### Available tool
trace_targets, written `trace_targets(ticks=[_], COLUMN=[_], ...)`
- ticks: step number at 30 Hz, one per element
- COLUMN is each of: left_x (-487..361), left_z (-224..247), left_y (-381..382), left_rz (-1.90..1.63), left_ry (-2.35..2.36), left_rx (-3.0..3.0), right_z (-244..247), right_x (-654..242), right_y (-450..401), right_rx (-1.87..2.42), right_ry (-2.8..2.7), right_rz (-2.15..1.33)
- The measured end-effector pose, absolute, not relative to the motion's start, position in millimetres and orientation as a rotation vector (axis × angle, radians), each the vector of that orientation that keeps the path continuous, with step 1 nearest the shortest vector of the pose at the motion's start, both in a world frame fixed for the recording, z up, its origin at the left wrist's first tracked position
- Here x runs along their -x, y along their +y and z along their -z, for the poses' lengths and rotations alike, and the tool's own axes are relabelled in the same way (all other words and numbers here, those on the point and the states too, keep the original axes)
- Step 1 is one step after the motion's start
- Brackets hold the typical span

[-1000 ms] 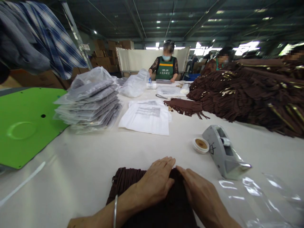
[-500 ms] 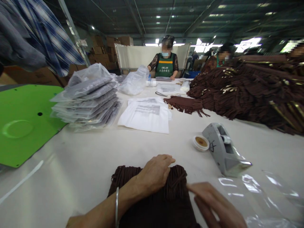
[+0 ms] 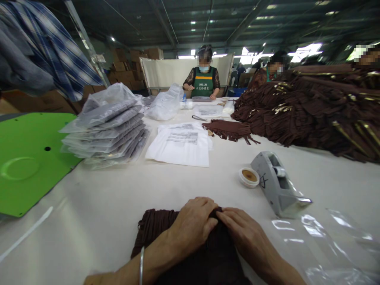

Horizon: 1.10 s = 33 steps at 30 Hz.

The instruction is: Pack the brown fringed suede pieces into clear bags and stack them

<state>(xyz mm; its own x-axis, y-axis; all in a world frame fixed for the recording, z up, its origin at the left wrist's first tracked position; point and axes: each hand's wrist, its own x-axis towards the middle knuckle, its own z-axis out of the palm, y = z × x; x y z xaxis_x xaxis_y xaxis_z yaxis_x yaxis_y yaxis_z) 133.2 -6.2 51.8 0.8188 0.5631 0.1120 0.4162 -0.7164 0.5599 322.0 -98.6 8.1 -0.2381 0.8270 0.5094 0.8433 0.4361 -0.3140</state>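
Blue plaid cloth was hung at the upper left, above a green panel. Cardboard boxes were stacked left of upper centre, where an aproned person was backed by a pale screen.

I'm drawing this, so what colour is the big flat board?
Bright green board, in the head view.

Wht tbl, dk ceiling

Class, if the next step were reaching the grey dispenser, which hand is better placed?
Probably the right hand: it lies nearer the grey dispenser, while the left hand rests farther left on brown fringe.
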Motion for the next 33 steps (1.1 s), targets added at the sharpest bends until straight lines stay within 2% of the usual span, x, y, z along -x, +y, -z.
trace_targets(ticks=[10, 17, 28, 33], left_x=[-164, -162, -165, -168], left_z=[-26, -37, -57, -61], left_y=[-38, -27, 2, 11], left_rz=[-0.272, -0.276, -0.046, -0.084], left_ry=[0.934, 0.877, 0.933, 0.940], left_rx=[-2.477, -2.528, -2.541, -2.390], right_z=[9, 3, -8, -23], right_x=[-316, -305, -295, -275], right_y=[-105, -116, -117, -112], right_rx=[1.593, 1.449, 1.368, 1.203], right_ry=[-1.228, -1.597, -1.768, -2.126], right_rz=[-0.440, -0.025, -0.031, 0.047])
